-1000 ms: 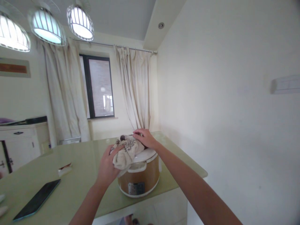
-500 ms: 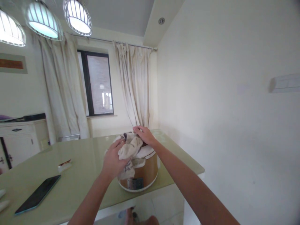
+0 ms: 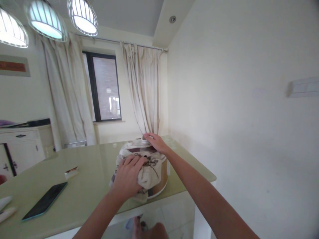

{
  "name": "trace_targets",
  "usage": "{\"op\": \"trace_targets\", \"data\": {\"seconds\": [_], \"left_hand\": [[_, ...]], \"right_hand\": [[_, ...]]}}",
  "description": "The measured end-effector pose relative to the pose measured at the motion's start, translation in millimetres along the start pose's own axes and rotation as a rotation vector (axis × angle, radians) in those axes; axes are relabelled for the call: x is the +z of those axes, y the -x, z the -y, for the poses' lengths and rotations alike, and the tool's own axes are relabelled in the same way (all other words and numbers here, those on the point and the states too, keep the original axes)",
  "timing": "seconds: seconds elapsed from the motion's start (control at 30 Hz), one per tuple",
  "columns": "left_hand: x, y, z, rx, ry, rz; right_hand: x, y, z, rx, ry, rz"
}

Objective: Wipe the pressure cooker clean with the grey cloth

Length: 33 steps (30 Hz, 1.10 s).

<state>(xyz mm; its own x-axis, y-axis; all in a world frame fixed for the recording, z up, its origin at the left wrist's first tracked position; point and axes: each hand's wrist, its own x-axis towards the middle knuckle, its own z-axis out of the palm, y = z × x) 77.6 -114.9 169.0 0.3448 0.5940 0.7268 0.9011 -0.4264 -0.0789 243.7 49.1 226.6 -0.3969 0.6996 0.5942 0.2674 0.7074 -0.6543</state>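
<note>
A rice cooker (image 3: pixel 164 176) with a white lid and a gold-brown body stands near the front edge of the green-topped table. My left hand (image 3: pixel 129 174) is closed over a crumpled cream cloth (image 3: pixel 150 176) with a dark pattern and presses it to the cooker's front. The cloth covers much of the front and spills out to the left. On the back part of the lid rests my right hand (image 3: pixel 156 142), its fingers stretched over a white raised part at the top. That hand holds nothing I can see.
A dark phone (image 3: pixel 45 200) lies on the table (image 3: pixel 92 172) at the left, with a small white box (image 3: pixel 71 172) behind it. White objects (image 3: pixel 6 209) sit at the left edge. The wall (image 3: pixel 236 132) rises close along the right side.
My left hand has drawn the cloth from the lid down over the cooker's front, uncovering more of the lid. The right hand stays on top.
</note>
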Motion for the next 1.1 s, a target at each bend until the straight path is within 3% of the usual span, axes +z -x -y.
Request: {"op": "trace_targets", "data": {"seconds": [0.2, 0.4, 0.47, 0.57, 0.67, 0.77, 0.87, 1.1], "left_hand": [[9.8, 10.2, 46.4, -0.222, 0.064, -0.066], [-6.5, -36.6, 79.4, -0.41, 0.07, 0.111], [-15.2, -51.3, 74.7, -0.397, 0.038, 0.178], [-23.2, -63.6, 49.3, -0.237, -0.025, 0.225], [-22.4, -70.9, 16.8, -0.061, -0.04, 0.26], [-15.4, -79.8, -1.9, 0.02, -0.041, 0.295], [-8.7, -87.7, -1.4, -0.006, -0.009, 0.305], [-5.3, -88.8, 17.6, -0.055, 0.153, 0.256]], "right_hand": [[-0.4, 2.0, 4.3, 0.004, -0.005, -0.037], [13.8, 1.6, 13.7, 0.035, 0.172, -0.141], [15.6, -2.5, 16.1, 0.02, 0.212, -0.155], [11.4, -14.4, 15.8, 0.033, 0.198, -0.127], [4.5, -27.8, 7.2, 0.079, 0.109, -0.096], [0.2, -33.7, -8.3, 0.072, -0.092, -0.078], [-1.9, -31.7, -21.8, 0.085, -0.269, -0.057], [-3.7, -29.7, -25.8, 0.104, -0.324, -0.073]]}}
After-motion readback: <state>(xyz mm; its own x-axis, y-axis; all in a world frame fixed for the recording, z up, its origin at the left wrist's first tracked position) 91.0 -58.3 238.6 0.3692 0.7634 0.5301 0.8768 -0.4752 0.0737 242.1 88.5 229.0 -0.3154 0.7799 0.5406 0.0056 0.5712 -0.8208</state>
